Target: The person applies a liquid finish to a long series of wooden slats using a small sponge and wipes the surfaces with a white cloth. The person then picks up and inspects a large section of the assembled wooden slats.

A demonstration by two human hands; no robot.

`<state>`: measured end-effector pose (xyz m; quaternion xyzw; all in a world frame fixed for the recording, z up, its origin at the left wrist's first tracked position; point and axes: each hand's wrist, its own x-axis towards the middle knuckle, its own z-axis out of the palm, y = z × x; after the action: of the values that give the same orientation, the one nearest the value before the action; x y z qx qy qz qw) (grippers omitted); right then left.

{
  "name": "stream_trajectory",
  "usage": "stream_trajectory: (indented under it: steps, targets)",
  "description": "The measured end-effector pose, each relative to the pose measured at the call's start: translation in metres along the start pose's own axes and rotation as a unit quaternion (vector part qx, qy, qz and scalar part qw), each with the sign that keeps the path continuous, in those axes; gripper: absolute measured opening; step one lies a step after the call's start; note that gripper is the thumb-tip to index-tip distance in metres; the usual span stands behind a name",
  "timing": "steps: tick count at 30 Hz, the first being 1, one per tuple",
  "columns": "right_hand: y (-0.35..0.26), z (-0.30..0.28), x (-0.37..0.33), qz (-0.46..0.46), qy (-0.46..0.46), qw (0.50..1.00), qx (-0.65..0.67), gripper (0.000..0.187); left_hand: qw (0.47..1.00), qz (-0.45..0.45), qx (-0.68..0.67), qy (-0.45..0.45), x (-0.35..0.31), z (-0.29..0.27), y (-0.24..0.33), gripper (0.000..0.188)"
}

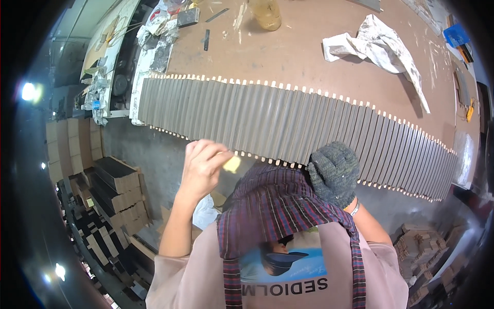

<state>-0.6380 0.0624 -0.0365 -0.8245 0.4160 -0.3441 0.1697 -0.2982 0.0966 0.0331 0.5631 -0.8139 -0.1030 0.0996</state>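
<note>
The brown desk (309, 46) filled the upper part of the view, its surface scuffed and marked with pale smears. Along its near edge lay a long row of grey slats (288, 126), packed side by side and touching. The row as a whole ran from the left across to the far right, bending with the lens. Each slat had its long axis crosswise to the row, pointing from the near edge of the desk toward its far side, and pale dowel tips showed at both ends of the slats.

Farther back on the desk lay a crumpled white cloth (381, 44), well apart from the row, and an amber jar (266, 13) stood near the top edge.

Below the desk, on the left, stacks of dark and tan blocks (116, 190) sat on the floor.

The right hand (334, 172), in a grey knitted glove, rested at the near ends of the slats around the middle of the row; whether its fingers were apart or together could not be told.

The bare left hand (203, 165) was raised just before the near edge of the row, its fingers pinched together on a small yellow piece (232, 164) that lay just short of the slat ends.
</note>
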Motion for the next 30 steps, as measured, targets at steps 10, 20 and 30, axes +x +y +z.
stream_trajectory:
  steps: [10,20,30]
  targets:
    - [-0.003,-0.001,0.001,0.005,0.007,1.0,0.015,0.027,0.999,-0.007,-0.005,0.052,-0.002,0.006,0.005,0.03]
    - [-0.005,-0.005,0.004,0.001,-0.008,1.0,0.022,0.028,0.988,0.082,-0.109,0.068,0.045,0.033,0.052,0.028]
    - [-0.009,-0.004,0.005,-0.003,-0.011,1.0,0.011,0.027,0.988,-0.016,-0.088,0.124,0.034,0.034,0.047,0.034]
